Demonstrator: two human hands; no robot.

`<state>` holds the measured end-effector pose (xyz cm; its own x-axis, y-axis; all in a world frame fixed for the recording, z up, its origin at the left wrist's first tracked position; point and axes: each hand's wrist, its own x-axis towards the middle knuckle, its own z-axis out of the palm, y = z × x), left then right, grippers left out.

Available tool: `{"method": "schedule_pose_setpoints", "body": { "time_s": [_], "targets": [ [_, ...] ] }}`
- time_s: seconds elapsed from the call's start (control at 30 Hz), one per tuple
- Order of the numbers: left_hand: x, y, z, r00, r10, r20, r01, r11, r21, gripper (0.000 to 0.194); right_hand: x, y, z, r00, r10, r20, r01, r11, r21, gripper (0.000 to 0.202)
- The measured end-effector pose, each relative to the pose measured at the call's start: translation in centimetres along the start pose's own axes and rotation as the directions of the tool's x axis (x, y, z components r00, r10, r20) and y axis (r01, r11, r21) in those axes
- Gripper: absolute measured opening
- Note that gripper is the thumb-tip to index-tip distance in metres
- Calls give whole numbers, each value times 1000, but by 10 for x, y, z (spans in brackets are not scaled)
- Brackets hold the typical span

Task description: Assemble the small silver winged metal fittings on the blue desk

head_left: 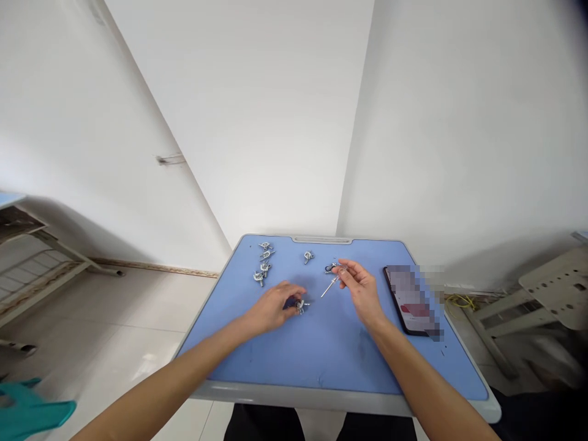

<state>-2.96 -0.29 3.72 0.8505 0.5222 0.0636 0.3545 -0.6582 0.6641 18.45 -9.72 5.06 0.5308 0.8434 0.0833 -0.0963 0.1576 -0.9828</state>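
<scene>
My left hand (274, 305) curls its thumb and fingers around a small metal clamp (301, 305) low over the blue table. Part of that clamp is hidden by the fingers. In my right hand (361, 286) is a slim screwdriver (329, 287), pinched between thumb and fingers, its shaft slanting down to the left. Just behind those fingertips lies another metal clamp (329, 268), partly covered. A single clamp (308, 256) rests farther back near the middle. Several similar clamps (265, 267) lie in a loose column at the back left.
A smartphone (408, 300) lies on the right of the blue table (285, 361). The table's far edge faces a white wall (257, 110). Metal-framed furniture (519, 300) stands to the right, and a teal object (34, 407) is at the lower left.
</scene>
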Motion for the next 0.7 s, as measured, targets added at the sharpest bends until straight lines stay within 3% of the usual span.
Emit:
{"method": "schedule_pose_setpoints", "body": {
  "time_s": [0.1,0.23,0.37,0.47,0.7],
  "targets": [
    [2,2,11,998,53,20,-53,998,13,28,-8,4,6,996,-58,65,64,993,-103,31],
    [5,-2,14,994,112,13,-112,994,0,18,-19,5,10,977,-163,137,191,955,-227,22],
    [2,-7,17,996,55,-69,-58,997,-41,32,-26,5,14,943,-259,209,316,894,-317,18],
    [1,-8,22,994,10,-112,-14,999,-32,26,-27,7,16,920,-303,249,378,853,-359,19],
    [3,-10,26,990,38,-137,-46,997,-55,17,-26,10,18,888,-343,307,446,807,-388,21]
  ]
}}
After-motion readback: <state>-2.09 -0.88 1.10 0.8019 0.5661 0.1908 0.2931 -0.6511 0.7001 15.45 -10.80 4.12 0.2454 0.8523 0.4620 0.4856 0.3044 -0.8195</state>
